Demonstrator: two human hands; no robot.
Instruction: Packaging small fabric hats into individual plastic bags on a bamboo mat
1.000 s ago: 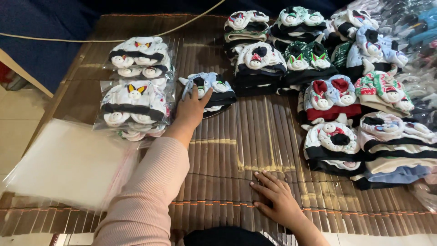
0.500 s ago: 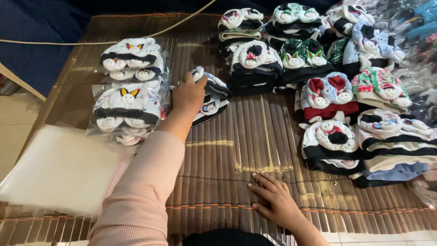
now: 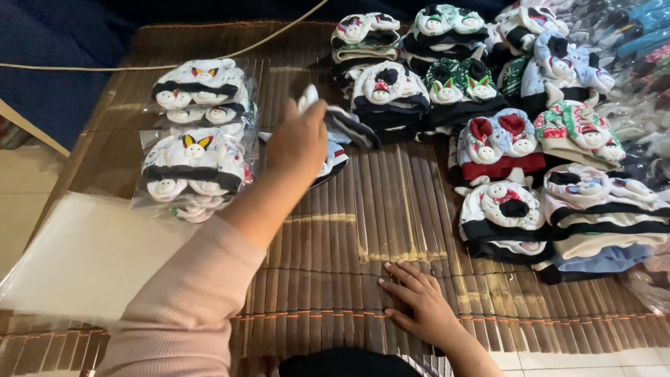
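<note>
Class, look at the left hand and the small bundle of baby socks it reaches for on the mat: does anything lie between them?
Nothing visible does. The left hand is already on the sock bundle and grips it, lifting one end off the bamboo mat. The bagged socks lie to one side, apart from it.

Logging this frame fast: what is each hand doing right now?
Left hand: closed on the small bundle of baby socks, lifting it.
Right hand: open, flat on the bamboo mat, holding nothing.
</note>
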